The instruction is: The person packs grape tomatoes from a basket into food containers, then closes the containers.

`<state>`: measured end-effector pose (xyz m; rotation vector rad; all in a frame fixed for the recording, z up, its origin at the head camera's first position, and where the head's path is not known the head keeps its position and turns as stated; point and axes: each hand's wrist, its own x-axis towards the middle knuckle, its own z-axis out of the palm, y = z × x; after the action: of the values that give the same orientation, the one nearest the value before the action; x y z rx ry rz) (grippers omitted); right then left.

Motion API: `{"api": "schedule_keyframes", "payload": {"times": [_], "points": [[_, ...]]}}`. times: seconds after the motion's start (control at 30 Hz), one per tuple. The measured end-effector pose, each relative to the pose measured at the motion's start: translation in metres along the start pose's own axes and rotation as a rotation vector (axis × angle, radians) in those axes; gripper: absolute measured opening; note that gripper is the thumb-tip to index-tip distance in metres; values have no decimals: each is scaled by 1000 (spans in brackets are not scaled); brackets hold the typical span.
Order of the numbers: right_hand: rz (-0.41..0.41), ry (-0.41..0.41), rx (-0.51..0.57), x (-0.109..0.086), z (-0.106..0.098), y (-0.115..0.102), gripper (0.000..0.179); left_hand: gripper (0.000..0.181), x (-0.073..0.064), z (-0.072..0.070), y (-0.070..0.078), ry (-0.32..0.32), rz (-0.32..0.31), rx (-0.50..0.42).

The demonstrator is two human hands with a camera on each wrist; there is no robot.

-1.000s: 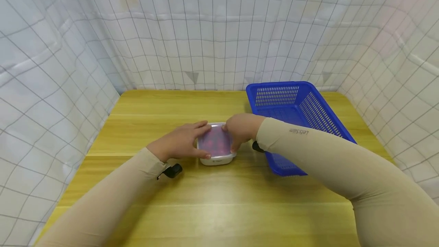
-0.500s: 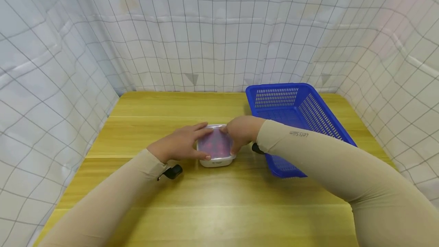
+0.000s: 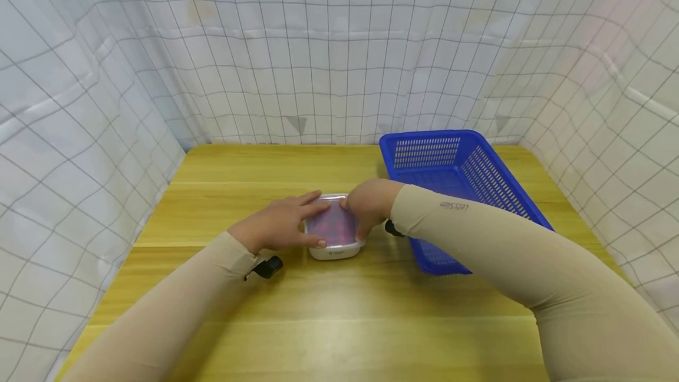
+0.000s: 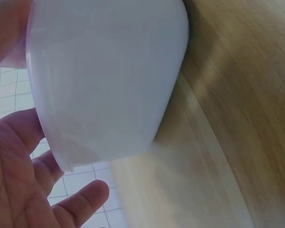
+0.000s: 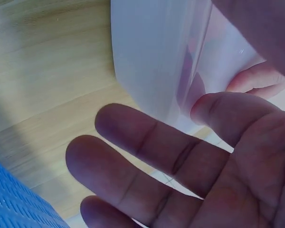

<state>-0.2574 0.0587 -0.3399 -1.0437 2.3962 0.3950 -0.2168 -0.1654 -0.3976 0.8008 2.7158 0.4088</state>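
Note:
A white, boxy food container (image 3: 335,253) with a clear, pink-tinted lid (image 3: 332,224) stands on the wooden table. Spread over its left side, my left hand (image 3: 278,223) touches the lid with the thumb near the front rim and the fingers toward the back. In the left wrist view, fingers (image 4: 23,126) lie along the rim, apart from the lower wall. My right hand (image 3: 373,205) is at the lid's right edge, its thumb at the front and a fingertip (image 5: 202,109) right at the rim. The other fingers (image 5: 137,137) extend loosely below the rim, holding nothing.
A blue plastic basket (image 3: 427,134) with slotted walls stands to the right, partly behind my right sleeve (image 3: 456,234). The wooden table (image 3: 329,323) runs back to a white grid-patterned curtain (image 3: 329,46), which also hangs at both sides.
Both hands remain on the container, with only slight shifts of the fingers. The whole head view has moved a few pixels downward.

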Motion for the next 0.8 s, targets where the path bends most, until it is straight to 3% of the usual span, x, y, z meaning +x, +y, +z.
{"api": "schedule_keyframes", "payload": {"times": [0.43, 0.8], "points": [[9, -15, -66, -1, 1, -3, 92, 82, 0, 4, 0, 28, 4, -6], [13, -27, -56, 2, 2, -2, 90, 80, 1, 5, 0, 41, -3, 14]]}}
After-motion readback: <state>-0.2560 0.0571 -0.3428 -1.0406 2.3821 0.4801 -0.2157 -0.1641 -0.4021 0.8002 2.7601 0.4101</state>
